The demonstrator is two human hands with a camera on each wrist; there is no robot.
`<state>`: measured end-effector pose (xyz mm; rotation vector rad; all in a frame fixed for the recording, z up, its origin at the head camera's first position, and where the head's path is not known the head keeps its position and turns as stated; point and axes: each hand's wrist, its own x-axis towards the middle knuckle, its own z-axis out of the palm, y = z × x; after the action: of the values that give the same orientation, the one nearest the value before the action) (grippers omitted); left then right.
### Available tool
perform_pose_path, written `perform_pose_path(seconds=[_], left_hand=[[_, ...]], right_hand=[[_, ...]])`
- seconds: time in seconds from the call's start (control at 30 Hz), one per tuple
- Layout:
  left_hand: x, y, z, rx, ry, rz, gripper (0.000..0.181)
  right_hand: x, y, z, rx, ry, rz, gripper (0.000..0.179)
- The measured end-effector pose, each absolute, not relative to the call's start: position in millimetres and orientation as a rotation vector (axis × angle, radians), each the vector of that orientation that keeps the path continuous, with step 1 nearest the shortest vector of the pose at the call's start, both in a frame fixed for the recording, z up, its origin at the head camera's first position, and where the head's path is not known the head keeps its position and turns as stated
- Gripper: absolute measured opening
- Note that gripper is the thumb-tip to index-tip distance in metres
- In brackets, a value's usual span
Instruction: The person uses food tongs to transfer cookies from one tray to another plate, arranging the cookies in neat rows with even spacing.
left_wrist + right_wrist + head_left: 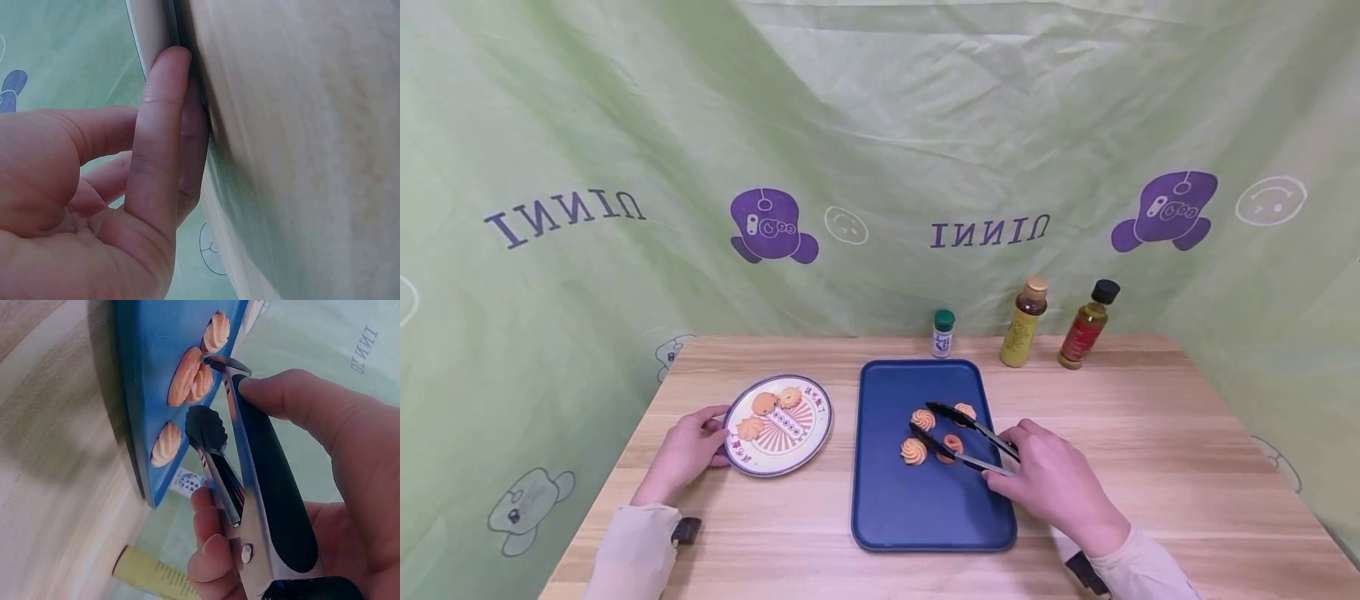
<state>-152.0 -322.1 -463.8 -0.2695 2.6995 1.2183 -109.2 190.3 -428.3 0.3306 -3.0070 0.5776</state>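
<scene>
At the left, a round white plate [808, 437] with a blue rim bears three cookies [765, 404]. My left hand [681, 454] pinches its left edge, fingers along the rim in the left wrist view. My right hand [1060, 483] grips black-and-silver tongs [981, 463] with the thumb along one black handle [275, 487]. The arms of the tongs are spread over the blue tray [917, 512]. Between and around their black tips lie several cookies: swirled ones [913, 452] and a reddish-brown ring-shaped one [950, 442]. One tip seems to touch the cookies in the right wrist view; contact is unclear.
Behind the tray stand a small green-capped shaker [943, 335], a yellow-labelled bottle [1021, 333] and a black-capped bottle with a red label [1084, 335]. A green printed curtain [880, 125] hangs behind the wooden table [790, 533].
</scene>
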Motion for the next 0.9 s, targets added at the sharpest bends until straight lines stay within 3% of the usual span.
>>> perform_pose_path(seconds=[0.9], left_hand=[[-154.7, -321.6, -463.1, -0.285, 2.676, 1.241, 0.054]], right_hand=[[-110.0, 188.5, -426.3, 0.347, -3.006, 0.531, 0.042]])
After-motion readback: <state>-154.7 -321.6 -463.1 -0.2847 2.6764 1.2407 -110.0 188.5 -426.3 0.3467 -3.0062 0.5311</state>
